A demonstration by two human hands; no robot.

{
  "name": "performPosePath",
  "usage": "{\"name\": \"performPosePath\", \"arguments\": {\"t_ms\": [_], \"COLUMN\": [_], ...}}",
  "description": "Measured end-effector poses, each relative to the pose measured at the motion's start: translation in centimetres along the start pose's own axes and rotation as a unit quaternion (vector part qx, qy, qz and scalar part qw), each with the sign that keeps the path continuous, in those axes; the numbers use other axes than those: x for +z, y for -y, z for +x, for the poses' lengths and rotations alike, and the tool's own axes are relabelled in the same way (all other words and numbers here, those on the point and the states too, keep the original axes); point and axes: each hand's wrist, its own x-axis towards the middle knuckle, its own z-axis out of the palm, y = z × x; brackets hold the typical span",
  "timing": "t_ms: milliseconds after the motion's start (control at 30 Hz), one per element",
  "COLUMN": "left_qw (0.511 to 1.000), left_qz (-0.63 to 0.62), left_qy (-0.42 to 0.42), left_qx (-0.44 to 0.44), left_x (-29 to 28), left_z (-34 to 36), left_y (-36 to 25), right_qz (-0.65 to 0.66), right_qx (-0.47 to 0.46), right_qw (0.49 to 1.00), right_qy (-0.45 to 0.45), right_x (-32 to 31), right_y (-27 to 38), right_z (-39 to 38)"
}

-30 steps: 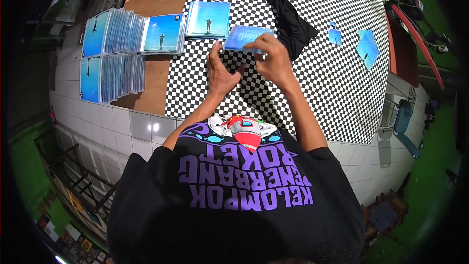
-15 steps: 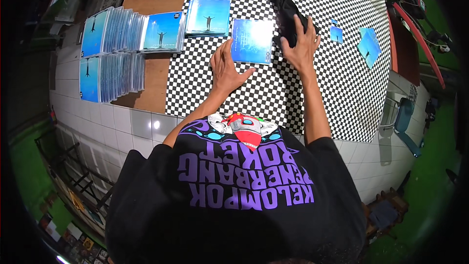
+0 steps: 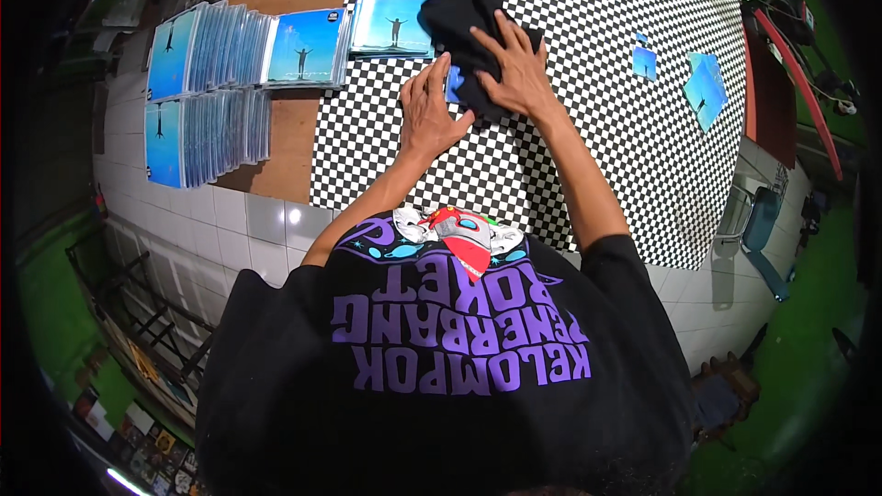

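Note:
A black cloth (image 3: 464, 14) lies bunched over a blue CD case (image 3: 454, 83), leaving only a small strip of the case in sight. On top of the cloth, my right hand (image 3: 521, 73) presses with curved, parted fingers, gripping the fabric against the case. My left hand (image 3: 428, 117) rests at the case's left edge, its fingers stretched out and the thumb apart along the near side. Just beyond my left hand sits a short stack of blue CD cases (image 3: 395, 23), showing a figure with outspread arms.
Rows of upright CD cases (image 3: 220, 46) fill the wooden board (image 3: 292, 142) at left, with another blue case (image 3: 305, 50) at their end. Loose blue printed cards (image 3: 706, 95) lie at right on the checkered tablecloth (image 3: 606, 156). A chair (image 3: 761, 220) stands beyond the table's right edge.
My right hand has moved left with the black cloth, bringing it over the CD case. My left hand stays at the case's edge.

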Motion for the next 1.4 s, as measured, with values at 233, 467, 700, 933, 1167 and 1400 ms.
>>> {"name": "performPosePath", "arguments": {"t_ms": [233, 467, 700, 933, 1167, 1400], "left_qw": [0.998, 0.999, 0.999, 0.999, 0.999, 0.999], "left_qz": [0.052, 0.039, 0.047, 0.026, 0.030, 0.039], "left_qy": [0.008, -0.009, -0.004, -0.027, -0.009, -0.012], "left_qx": [-0.036, 0.003, 0.011, 0.025, -0.002, 0.025], "left_x": [1.3, 0.9, 0.9, 0.7, 0.5, 1.1], "left_z": [-0.3, 0.1, 0.0, 0.4, 0.1, 0.2], "left_y": [1.7, 0.5, 1.0, 0.1, 0.9, 1.1], "right_qz": [0.064, 0.147, 0.028, 0.109, 0.016, 0.167], "right_qx": [0.003, 0.082, 0.013, 0.088, 0.003, 0.078], "right_qw": [0.998, 0.986, 0.998, 0.988, 0.997, 0.983], "right_qy": [0.004, 0.005, -0.059, 0.057, 0.079, 0.017], "right_x": [3.4, 0.1, 3.0, -0.3, 0.7, -2.8], "right_y": [2.4, -4.0, 4.4, -1.0, 3.2, -3.4], "right_z": [-4.1, -2.3, -2.8, -2.2, -5.2, -2.8]}}
